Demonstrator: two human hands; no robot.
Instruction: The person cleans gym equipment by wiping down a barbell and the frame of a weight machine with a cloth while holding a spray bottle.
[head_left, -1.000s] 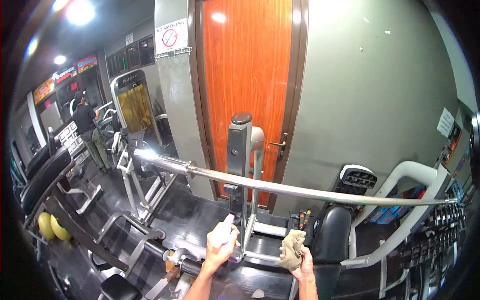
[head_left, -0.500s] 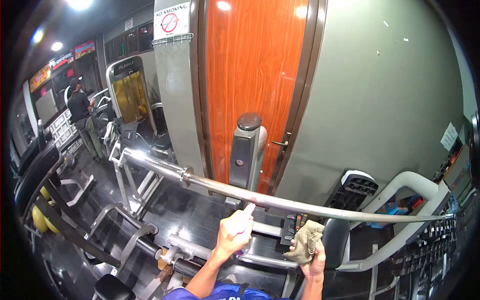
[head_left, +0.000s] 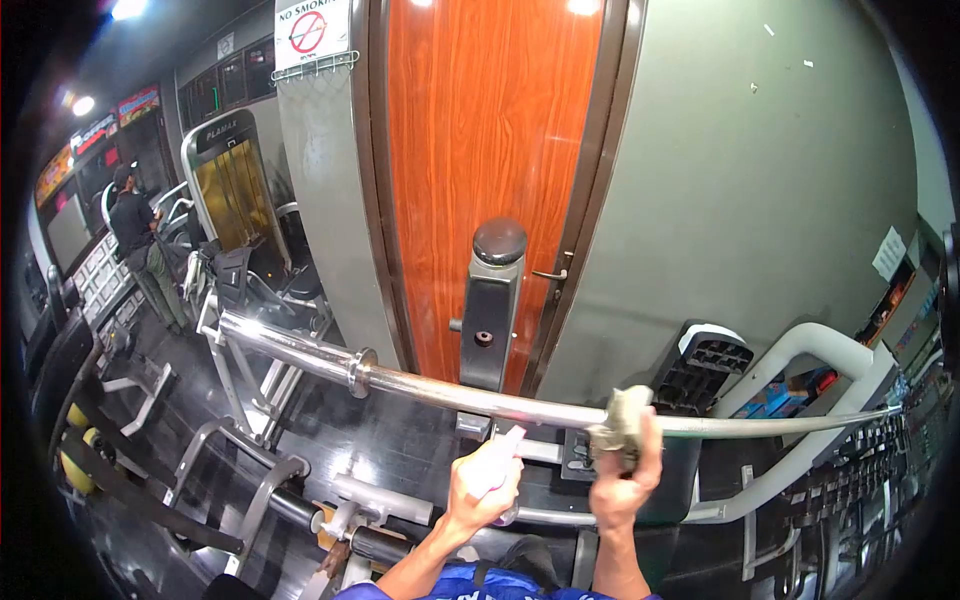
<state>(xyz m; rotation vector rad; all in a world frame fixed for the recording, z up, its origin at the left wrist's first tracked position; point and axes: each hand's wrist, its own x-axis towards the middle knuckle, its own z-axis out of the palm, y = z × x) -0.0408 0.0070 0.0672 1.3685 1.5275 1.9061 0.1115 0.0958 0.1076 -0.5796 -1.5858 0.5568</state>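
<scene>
A long metal barbell crosses the view from left to right, with a collar near its left end. Just below the bar, my left hand is wrapped round a pale spray bottle, whose tip points up at the bar. My right hand grips a crumpled olive cloth, which overlaps the bar in view; its fingers are partly hidden and slightly blurred.
Behind the bar stand a padded upright post and an orange wooden door. Dumbbells line a rack at the right. A person in dark clothes stands at the far left beside gym machines.
My right hand has raised the cloth to the bar. My left hand still holds the bottle, a little lower relative to the bar. The camera view has shifted slightly.
</scene>
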